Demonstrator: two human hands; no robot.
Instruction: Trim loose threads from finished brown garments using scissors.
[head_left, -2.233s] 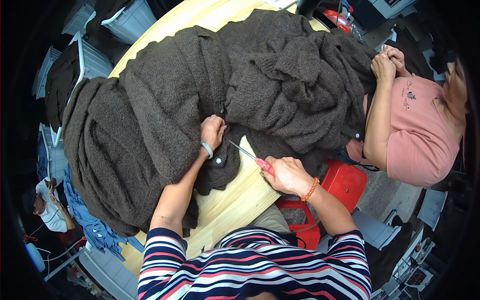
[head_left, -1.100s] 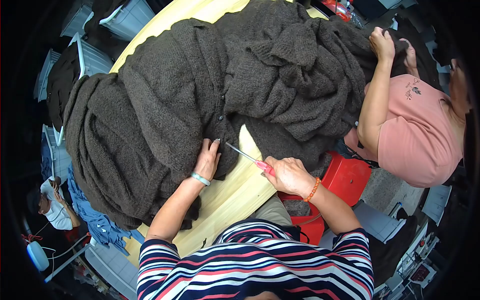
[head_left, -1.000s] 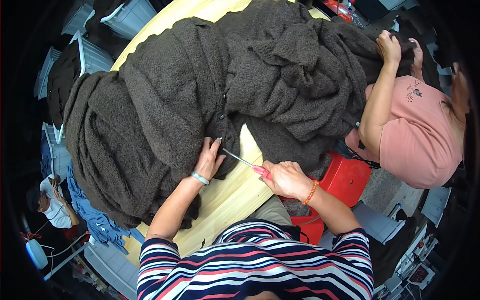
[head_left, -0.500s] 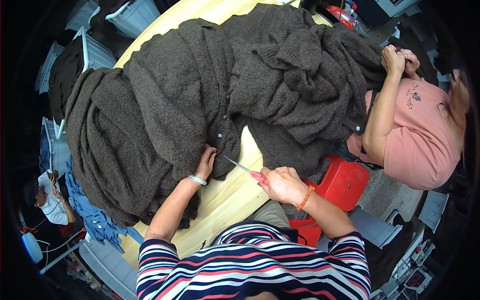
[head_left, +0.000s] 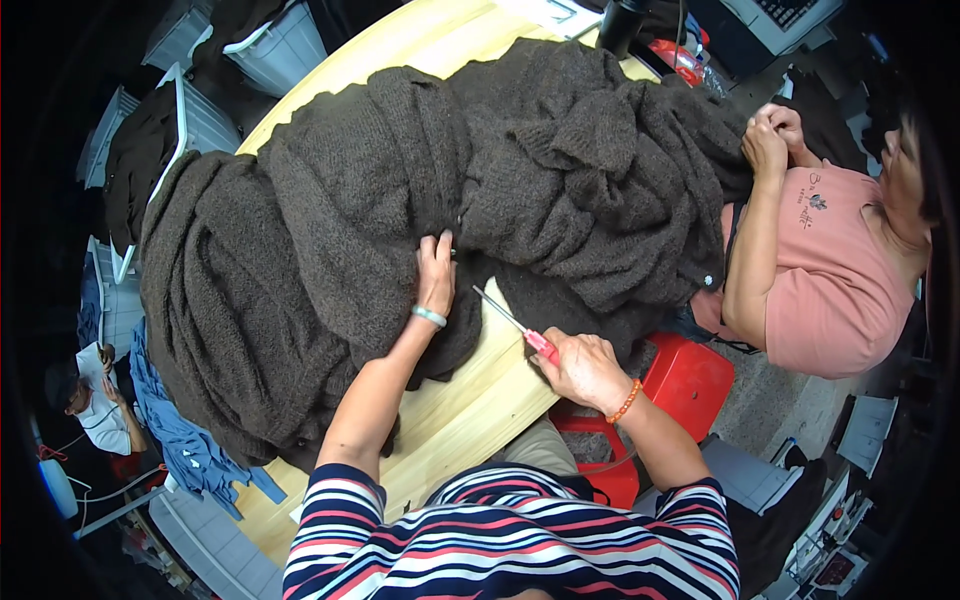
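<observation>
- Your right grip [head_left: 580, 370] is closed around a pink-handled tool [head_left: 541, 345], its thin metal shaft bare.
- Shaft's long axis slants forward-left from your right fist, toward your left hand [head_left: 435, 275]; its tip is near those fingers, apart from them.
- Dark brown knit [head_left: 340, 210] lies heaped across the tabletop [head_left: 470, 405], ahead and left of the tool.
- Your left hand is nearer: it rests on the knit, fingers slightly bent; can't tell whether they pinch any.
</observation>
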